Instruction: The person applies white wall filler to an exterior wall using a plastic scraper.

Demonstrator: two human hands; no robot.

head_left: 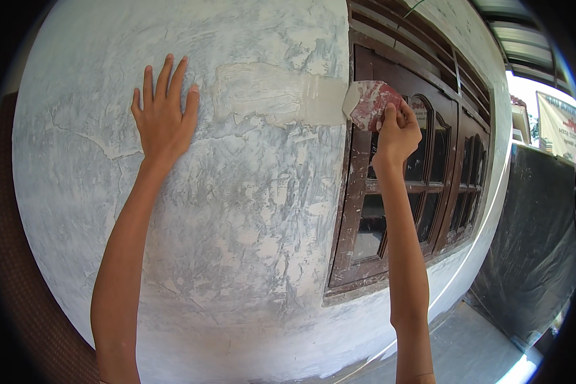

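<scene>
My left hand (165, 118) lies against the patchy grey-white wall (237, 211), fingers spread, holding nothing. In my right hand (398, 133) is a flat red putty scraper (372, 105), smeared with pale filler and pinched between thumb and fingers. The scraper's left edge is at the border between the wall and the brown window frame (347, 166). A band of smooth, damp-looking putty (281, 96) runs across the wall from near my left hand to the scraper. Whether the blade touches the wall or the frame I cannot tell.
Brown wooden window shutters (438, 166) with glass panes fill the wall's right side. Farther right hang a black sheet (531, 237) and a pale banner (560, 125). Grey floor (470, 345) shows at the lower right, and a brown woven surface (25, 301) borders the wall at left.
</scene>
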